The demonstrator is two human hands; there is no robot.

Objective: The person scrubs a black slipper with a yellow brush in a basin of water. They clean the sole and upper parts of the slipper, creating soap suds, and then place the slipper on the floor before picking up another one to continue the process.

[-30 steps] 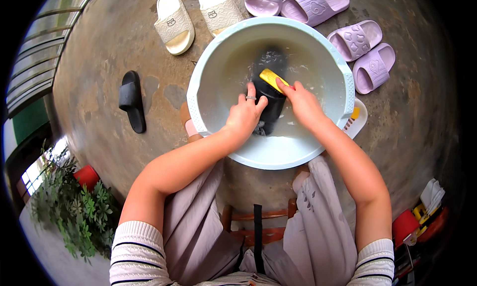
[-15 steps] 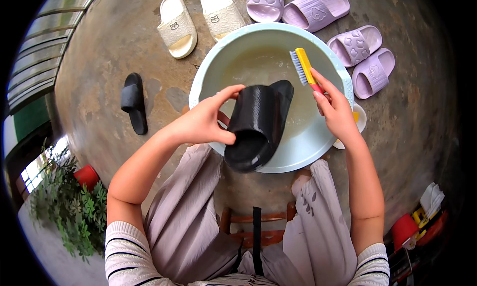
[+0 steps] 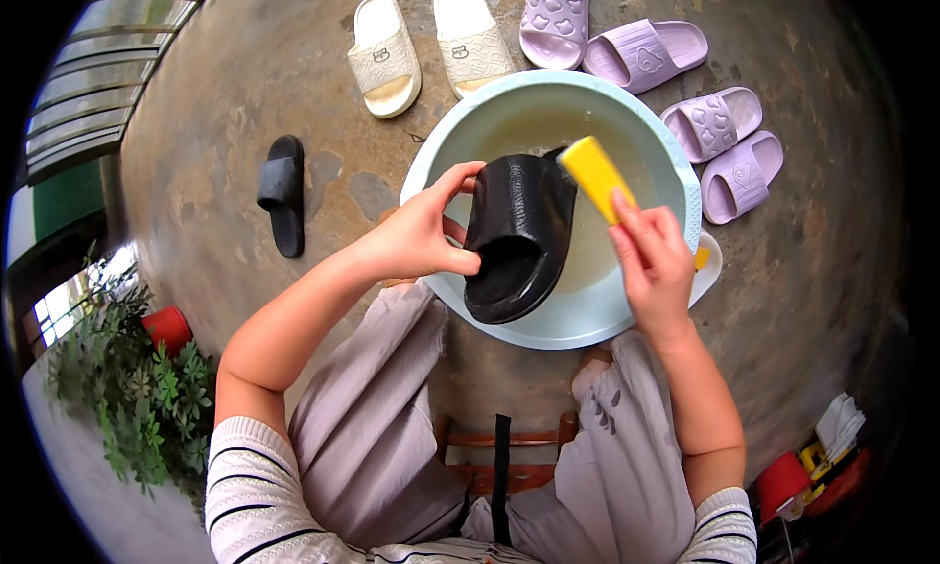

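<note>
My left hand (image 3: 427, 233) grips a wet black slide sandal (image 3: 519, 226) by its left side, fingers behind the strap and thumb at the foot opening. The sandal is held tilted above a pale blue basin (image 3: 558, 331) of cloudy water. In my right hand (image 3: 654, 265) is a scrub brush (image 3: 594, 175) with a yellow back, its head at the far right end of the sandal. The bristles face away and are mostly hidden. Another black slide sandal (image 3: 282, 197) lies on the floor to the left.
Cream slides (image 3: 388, 63) stand beyond the basin, and several lilac slides (image 3: 646, 57) line its far right side. A white dish with something yellow (image 3: 702, 258) sits by the right rim. A leafy plant (image 3: 147, 398) and red pot (image 3: 168, 329) are at left. A wooden stool (image 3: 509, 477) shows between my legs.
My right hand has turned the brush over and brought it left against the far end of the sandal. The sandal has tilted slightly in my left hand. The whole view has shifted a little.
</note>
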